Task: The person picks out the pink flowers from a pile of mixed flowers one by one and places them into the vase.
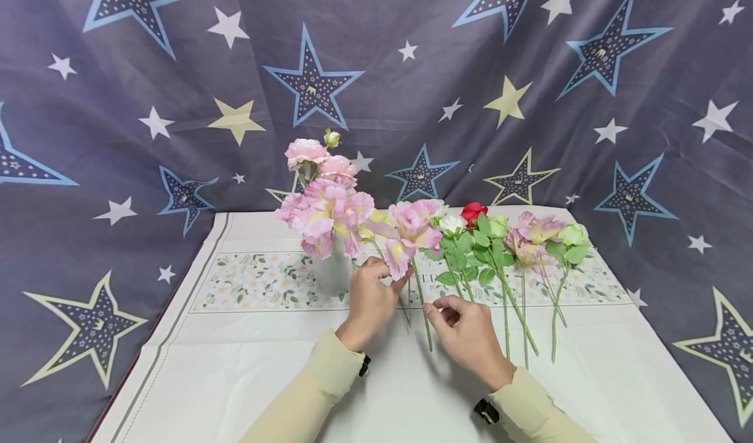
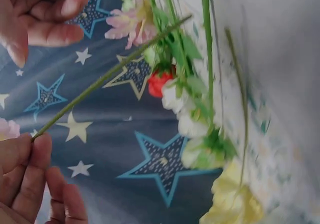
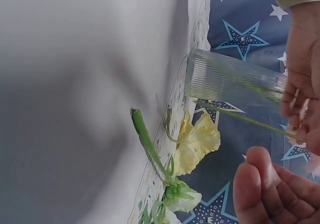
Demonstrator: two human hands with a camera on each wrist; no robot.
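Observation:
My left hand (image 1: 372, 296) pinches the green stem (image 2: 100, 82) of a pink iris-like flower (image 1: 408, 224) just under its head, and the stem slants downward with its lower end free. Close to that stem is my right hand (image 1: 467, 335). Its fingers are loosely bent with nothing between them, and the wrist views show a gap to the stem. Left of my left hand stands a clear ribbed vase (image 3: 225, 79) holding several pink blooms (image 1: 329, 208). A yellow flower (image 3: 197, 141) lies behind my hands, its head partly hidden in the head view.
To the right, a row of loose flowers lies on the white tablecloth (image 1: 235, 377): white roses (image 1: 453, 224), a red rose (image 1: 473, 213), pale green roses (image 1: 573, 235) and a pink-purple flower (image 1: 535, 237). Several stems point toward me. A star-patterned curtain (image 1: 376, 77) hangs behind the table.

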